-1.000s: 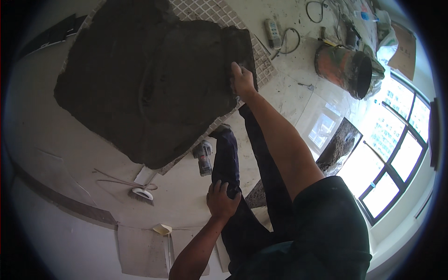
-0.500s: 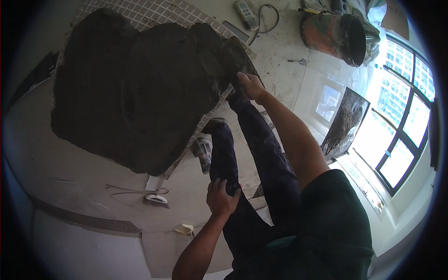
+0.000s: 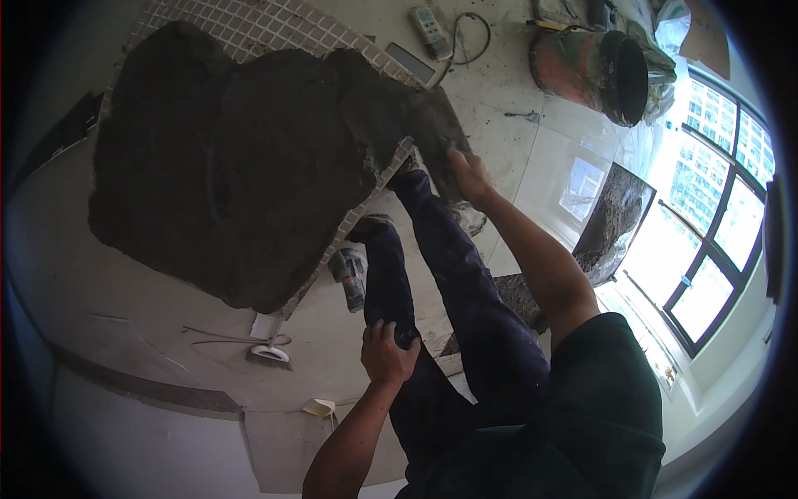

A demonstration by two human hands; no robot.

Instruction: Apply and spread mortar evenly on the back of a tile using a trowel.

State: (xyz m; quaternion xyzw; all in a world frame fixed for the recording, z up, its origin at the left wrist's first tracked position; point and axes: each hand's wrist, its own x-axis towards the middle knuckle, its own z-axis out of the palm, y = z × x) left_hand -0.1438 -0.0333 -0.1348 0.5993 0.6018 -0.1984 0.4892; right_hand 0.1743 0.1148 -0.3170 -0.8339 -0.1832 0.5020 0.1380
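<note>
Writing: markings on the corded power strip (image 3: pixel 429 32) are showing too small to read; a green patch on the orange bucket (image 3: pixel 573 71) is looking too smeared to make out. Bucket is lying on its side, dark mouth facing right.

Grip, right hand (image 3: pixel 472 176): closing around the near end of a dark, flat, mortar-coated tool (image 3: pixel 441 125), thumb lying along the top, remaining fingers mostly hiding. Tool is blurring at its edges; cannot tell its exact kind. It is reaching past the near right corner of the tile.

Left hand (image 3: pixel 388 353): resting on the left knee (image 3: pixel 406 334), fingers slightly apart and bending over the trouser cloth.

Mortar (image 3: pixel 216 166): spreading dark grey, wet-looking and lumpy-edged across most of a grid-backed tile (image 3: pixel 274 33); pale ribbing is showing along the far edge and the near right edge. A power tool (image 3: pixel 352 279) is lying just beside the tile, near the feet.
</note>
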